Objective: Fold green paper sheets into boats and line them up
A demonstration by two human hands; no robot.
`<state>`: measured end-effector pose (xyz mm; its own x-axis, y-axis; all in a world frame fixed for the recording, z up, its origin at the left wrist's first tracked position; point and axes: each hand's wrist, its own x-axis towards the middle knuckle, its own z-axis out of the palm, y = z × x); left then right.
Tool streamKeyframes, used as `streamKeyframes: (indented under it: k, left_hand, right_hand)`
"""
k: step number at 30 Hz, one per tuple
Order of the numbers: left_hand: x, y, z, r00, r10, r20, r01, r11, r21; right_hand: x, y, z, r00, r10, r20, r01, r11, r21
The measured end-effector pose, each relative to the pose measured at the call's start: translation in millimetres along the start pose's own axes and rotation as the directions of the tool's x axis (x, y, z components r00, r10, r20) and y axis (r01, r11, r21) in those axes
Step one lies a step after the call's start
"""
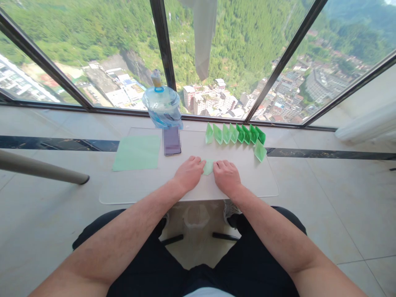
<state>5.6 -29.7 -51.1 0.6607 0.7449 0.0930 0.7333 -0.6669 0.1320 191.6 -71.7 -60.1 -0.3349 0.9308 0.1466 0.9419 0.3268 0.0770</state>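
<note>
On the small white table (130, 192) my left hand (189, 172) and my right hand (227, 175) lie side by side, fingers curled down onto a small folded piece of light green paper (208, 167) between them. Both hands press on the paper. A row of several folded green paper shapes (235, 134) stands at the table's far right, with one more folded green shape (260, 150) just in front of the row.
A flat stack of light green paper sheets (137, 152) lies at the table's left. A phone (172, 141) lies beside it, and a clear water bottle (162, 105) stands at the far edge against the window (247, 49). A grey pole (40, 169) juts in from the left.
</note>
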Motion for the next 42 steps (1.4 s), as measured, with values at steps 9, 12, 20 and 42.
streamKeyframes:
  k: [9,12,20,42]
  left_hand:
    - [-11.0,11.5,-4.2,0.984,-0.175,-0.039,0.178,0.98,0.087]
    - [-12.3,14.8,-5.9,0.979,-0.199,-0.044,0.203,0.974,0.103]
    - [-14.0,21.9,-9.3,0.959,-0.284,-0.016,0.284,0.952,0.112]
    - [-13.7,21.0,-11.2,0.969,-0.245,0.038,0.237,0.959,0.156]
  right_hand:
    - [-1.3,1.3,0.9,1.0,0.029,-0.006,-0.029,0.999,0.017]
    - [-0.8,0.8,-5.9,0.999,0.033,0.015,-0.034,0.998,0.046]
    - [-0.8,3.6,-14.0,0.992,0.101,0.081,-0.106,0.992,0.066]
    - [-2.3,11.1,-25.7,0.972,0.162,0.168,-0.165,0.986,0.004]
